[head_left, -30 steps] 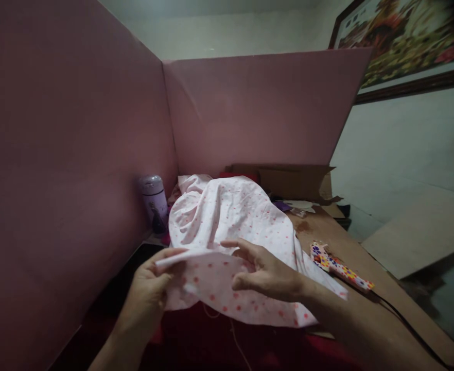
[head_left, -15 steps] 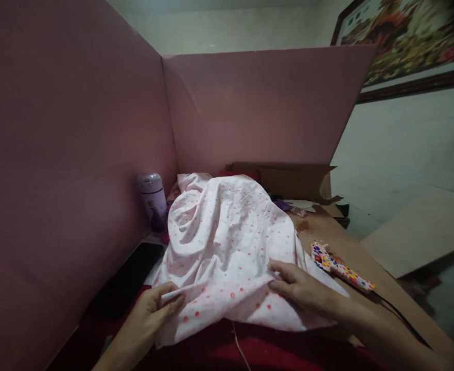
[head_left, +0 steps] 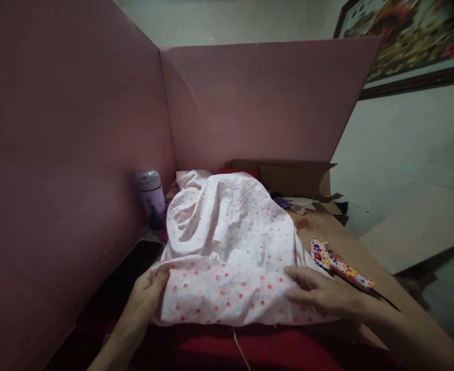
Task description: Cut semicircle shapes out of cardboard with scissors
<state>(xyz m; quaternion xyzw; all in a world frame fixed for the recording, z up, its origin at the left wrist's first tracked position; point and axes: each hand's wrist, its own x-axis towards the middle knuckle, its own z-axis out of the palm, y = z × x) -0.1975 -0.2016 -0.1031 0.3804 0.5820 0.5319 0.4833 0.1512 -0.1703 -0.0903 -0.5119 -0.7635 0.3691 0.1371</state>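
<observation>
A white cloth with red and orange dots [head_left: 246, 221] spreads over the table in soft folds. Its near part is turned back into a flat flap with larger-looking dots. At the flap's left corner my left hand [head_left: 145, 288] pinches the fabric between thumb and fingers. Over on the right side, my right hand [head_left: 315, 291] grips the same flap, its fingertips partly lost in the folds. Red fabric [head_left: 211, 348] lies in front of the cloth, with a thin pale string [head_left: 240, 348] hanging over it.
A purple bottle [head_left: 152, 198] stands behind on the left, near a dark flat object [head_left: 134, 268]. To the right, a flower-patterned gun-shaped tool [head_left: 343, 268] with a black cord lies on the brown table [head_left: 312, 226]. Cardboard [head_left: 289, 180] and pink panels [head_left: 258, 103] enclose the back.
The near edge of the cloth has been folded back into a wider, flatter flap. My left hand has moved slightly up and left with its corner, my right hand a little to the right.
</observation>
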